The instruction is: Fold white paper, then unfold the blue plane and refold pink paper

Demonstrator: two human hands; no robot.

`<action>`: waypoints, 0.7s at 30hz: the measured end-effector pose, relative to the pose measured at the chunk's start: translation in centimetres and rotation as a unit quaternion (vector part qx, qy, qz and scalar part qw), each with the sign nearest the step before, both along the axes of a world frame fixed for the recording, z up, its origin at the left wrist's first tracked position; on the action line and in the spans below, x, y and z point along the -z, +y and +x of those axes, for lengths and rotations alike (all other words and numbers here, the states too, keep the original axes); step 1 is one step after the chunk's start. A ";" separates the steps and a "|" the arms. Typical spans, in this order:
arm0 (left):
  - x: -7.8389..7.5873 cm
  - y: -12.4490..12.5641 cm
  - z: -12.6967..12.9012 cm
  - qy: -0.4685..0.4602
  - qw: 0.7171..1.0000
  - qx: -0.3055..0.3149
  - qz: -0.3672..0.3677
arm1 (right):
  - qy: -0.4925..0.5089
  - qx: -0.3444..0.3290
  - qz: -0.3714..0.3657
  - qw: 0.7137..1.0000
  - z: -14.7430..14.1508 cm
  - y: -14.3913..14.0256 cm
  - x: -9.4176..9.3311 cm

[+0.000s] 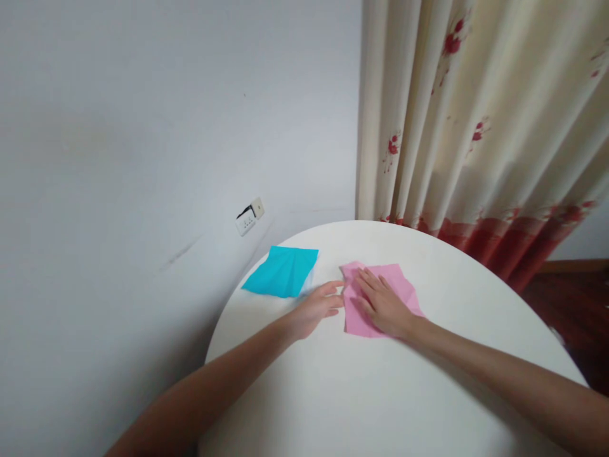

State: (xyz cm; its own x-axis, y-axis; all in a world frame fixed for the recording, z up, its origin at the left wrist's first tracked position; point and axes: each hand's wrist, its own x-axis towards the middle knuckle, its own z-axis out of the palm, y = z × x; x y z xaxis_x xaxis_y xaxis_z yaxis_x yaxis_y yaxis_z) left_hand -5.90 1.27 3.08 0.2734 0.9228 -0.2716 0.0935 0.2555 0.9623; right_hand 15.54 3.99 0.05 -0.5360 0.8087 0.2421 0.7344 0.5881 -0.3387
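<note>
Pink paper, partly folded, lies a little right of the frame's centre on the round white table. The right hand rests flat on top of it, fingers stretched out and pressed onto the sheet, not gripping. The left hand lies on the tabletop just beside the paper's left edge, fingers loosely extended with the tips touching that edge, holding nothing. To the left of the hands, near the table's rim, lies a folded blue paper, apart from the pink one. A floral curtain hangs in the upper right; a wall socket sits at left centre.
</note>
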 end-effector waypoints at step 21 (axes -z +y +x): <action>-2.2 3.9 2.5 -0.064 0.992 -0.025 -0.108 | -0.026 0.072 -0.020 0.997 -1.2 -0.9 2.5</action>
